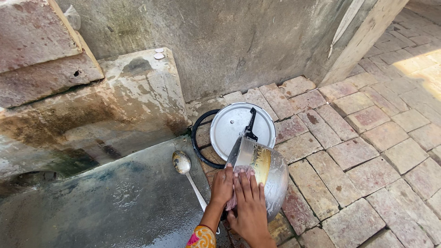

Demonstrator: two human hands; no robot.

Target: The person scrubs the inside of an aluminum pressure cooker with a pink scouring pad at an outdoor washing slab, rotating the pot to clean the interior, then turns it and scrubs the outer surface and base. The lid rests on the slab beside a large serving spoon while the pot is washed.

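The left hand [222, 185] curls over the near rim of a metal pot [264, 172] lying tipped on its side, fingers closed on the edge. The right hand [249, 202] lies flat beside it, fingers together and stretched forward, pressing a pale pink scrub pad [242, 173] against the pot's rim and inner wall. Both wrists come up from the lower edge of the view, and a bright patterned sleeve [201, 237] shows on the left forearm. Just beyond the hands, a round metal lid [232, 126] with a black handle rests on the brick floor [367, 151], a black rubber ring [197, 138] lying partly under it. Left of the left hand, a metal spoon [183, 163] lies on a wet grey slab [115, 202]. Farther off, two small pale discs [159, 53] sit on a stained stone ledge [128, 92].
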